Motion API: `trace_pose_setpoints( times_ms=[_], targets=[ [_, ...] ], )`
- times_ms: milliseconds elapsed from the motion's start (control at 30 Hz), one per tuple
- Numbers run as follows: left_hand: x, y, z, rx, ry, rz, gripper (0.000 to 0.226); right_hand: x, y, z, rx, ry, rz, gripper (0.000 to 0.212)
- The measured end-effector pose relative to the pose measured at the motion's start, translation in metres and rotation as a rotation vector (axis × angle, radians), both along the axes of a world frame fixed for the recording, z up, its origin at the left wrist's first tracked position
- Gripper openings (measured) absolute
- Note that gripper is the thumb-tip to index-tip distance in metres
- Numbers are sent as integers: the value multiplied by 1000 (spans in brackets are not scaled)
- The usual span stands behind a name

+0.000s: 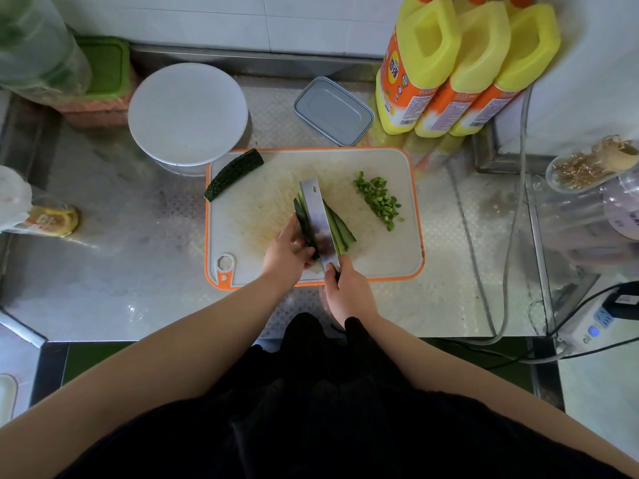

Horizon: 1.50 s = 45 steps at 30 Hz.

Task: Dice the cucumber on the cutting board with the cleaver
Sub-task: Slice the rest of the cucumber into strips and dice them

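Observation:
A white cutting board (pixel 256 205) with an orange rim lies on the steel counter. My right hand (pixel 347 288) grips the cleaver (pixel 320 223) by its handle, and the blade runs lengthwise through a cucumber piece (pixel 304 224). My left hand (pixel 288 252) holds that dark piece against the blade's left side. Long cut cucumber strips (pixel 340 229) lie to the right of the blade. A heap of diced cucumber (pixel 378 200) sits on the board's right part. A whole cucumber half (pixel 233 174) rests at the board's far left corner.
A white plate (pixel 188 114) on a clear bowl stands behind the board at left, a grey lidded container (pixel 333 110) behind it at centre. Three yellow bottles (pixel 460 67) stand at the back right. Cables and a power strip (pixel 594 328) lie at right.

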<state>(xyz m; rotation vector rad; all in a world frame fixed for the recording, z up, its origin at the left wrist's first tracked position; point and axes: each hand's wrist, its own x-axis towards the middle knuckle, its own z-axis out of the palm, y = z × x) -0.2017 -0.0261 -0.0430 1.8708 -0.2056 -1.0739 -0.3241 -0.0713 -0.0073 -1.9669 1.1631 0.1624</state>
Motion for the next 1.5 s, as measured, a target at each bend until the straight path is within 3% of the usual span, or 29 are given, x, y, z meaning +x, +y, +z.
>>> trace_pose_setpoints(
  times_ms=[467, 867, 1500],
  targets=[
    [3, 1, -15, 54, -96, -63, 76, 7, -6, 3, 43, 0, -57, 22],
    [6, 1, -29, 40, -71, -95, 79, 10, -7, 1, 80, -3, -95, 26],
    [5, 0, -18, 119, -250, -223, 69, 1, 0, -22, 241, -55, -308, 33]
  ],
)
